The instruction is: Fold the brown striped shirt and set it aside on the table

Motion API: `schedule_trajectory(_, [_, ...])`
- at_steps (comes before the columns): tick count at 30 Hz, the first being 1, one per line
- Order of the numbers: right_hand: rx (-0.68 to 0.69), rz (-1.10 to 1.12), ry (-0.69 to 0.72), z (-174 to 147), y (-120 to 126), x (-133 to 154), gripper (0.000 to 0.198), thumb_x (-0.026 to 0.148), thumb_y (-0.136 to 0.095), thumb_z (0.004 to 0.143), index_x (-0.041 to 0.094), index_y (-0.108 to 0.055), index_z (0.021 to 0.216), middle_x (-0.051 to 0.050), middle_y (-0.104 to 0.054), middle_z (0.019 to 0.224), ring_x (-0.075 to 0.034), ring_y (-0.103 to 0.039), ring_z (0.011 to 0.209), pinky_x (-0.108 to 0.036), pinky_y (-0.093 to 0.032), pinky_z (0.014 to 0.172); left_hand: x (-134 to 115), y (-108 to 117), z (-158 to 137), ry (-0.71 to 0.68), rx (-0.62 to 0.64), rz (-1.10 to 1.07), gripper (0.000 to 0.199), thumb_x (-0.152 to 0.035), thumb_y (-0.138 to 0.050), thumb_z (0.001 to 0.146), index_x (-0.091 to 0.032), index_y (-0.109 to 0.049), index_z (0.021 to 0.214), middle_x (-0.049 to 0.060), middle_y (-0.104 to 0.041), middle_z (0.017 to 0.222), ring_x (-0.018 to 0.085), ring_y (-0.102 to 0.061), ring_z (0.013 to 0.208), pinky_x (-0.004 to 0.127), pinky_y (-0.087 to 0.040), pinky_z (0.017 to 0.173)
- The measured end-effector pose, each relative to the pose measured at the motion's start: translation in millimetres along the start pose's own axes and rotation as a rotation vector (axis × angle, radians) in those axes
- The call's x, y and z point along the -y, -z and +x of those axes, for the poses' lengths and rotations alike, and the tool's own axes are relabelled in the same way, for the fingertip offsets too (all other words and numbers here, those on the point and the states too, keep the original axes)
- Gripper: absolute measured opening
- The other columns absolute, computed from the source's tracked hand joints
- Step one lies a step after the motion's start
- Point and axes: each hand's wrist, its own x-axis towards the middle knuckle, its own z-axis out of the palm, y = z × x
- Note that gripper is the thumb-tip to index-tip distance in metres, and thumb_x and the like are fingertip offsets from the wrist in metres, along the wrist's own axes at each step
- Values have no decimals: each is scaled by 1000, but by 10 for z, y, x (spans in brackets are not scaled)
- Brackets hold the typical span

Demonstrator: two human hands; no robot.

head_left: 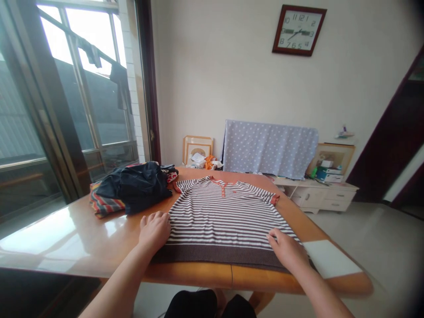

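A brown-and-white striped short-sleeved shirt (221, 221) lies spread out on the wooden table (115, 247). Its collar, button placket and sleeve cuffs are orange, and its dark ribbed hem is nearest to me. My left hand (155, 230) rests on the shirt's left edge with slightly parted, bent fingers. On the lower right part of the shirt lies my right hand (287, 248), fingers loosely curled and a small gap beside the thumb. The cloth under both hands stays flat, with light wrinkles across the middle.
A heap of dark and striped clothes (139, 187) sits at the table's left. A white sheet (331, 258) lies at the right corner. Beyond the table stand a low white cabinet (326, 196) and something under a dotted blue cloth (268, 148). Glass doors are at left.
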Motion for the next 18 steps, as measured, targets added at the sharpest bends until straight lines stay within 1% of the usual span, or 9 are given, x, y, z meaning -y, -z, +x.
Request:
schedule_trajectory(2, [5, -6, 4, 6, 20, 5, 26, 45, -41, 99, 32, -62, 106, -4, -75, 98, -25, -67, 85, -30, -30, 64, -81, 29, 57, -16, -2, 5, 33, -29, -42, 92, -25, -64, 116, 9, -62, 128, 28, -52, 121, 47, -28, 109])
schedule_trajectory(5, [19, 0, 6, 29, 54, 12, 22, 44, -44, 97, 31, -60, 106, -4, -75, 101, -25, -67, 87, -30, -29, 64, -286, 101, 195, -70, -10, -6, 32, -30, -43, 92, -25, -63, 116, 8, -62, 126, 27, -53, 119, 45, -30, 107])
schedule_trajectory(8, [47, 20, 17, 59, 95, 18, 18, 42, -48, 96, 30, -59, 105, -4, -75, 101, -25, -68, 91, -29, -29, 65, -569, 170, 390, -156, -29, -39, 30, -32, -43, 93, -25, -64, 114, 8, -65, 119, 26, -56, 114, 42, -36, 102])
schedule_trajectory(11, [71, 39, 34, 90, 147, 32, 16, 40, -51, 94, 29, -59, 103, -4, -74, 96, -25, -68, 93, -29, -30, 66, -887, 197, 613, -246, -21, -96, 29, -35, -44, 94, -25, -65, 111, 8, -66, 116, 26, -59, 110, 39, -40, 96])
schedule_trajectory(14, [94, 53, 56, 122, 207, 44, 15, 39, -54, 91, 29, -60, 101, -3, -74, 91, -25, -67, 90, -29, -29, 67, -1187, 158, 841, -314, 18, -149, 29, -36, -44, 94, -24, -65, 111, 9, -67, 116, 26, -60, 108, 38, -43, 93])
schedule_trajectory(18, [144, 103, 82, 213, 310, 41, 16, 40, -60, 86, 27, -61, 95, -1, -73, 88, -22, -65, 83, -28, -29, 65, -1500, -14, 1134, -382, 88, -197, 29, -36, -46, 93, -23, -66, 109, 9, -67, 114, 26, -61, 107, 37, -45, 89])
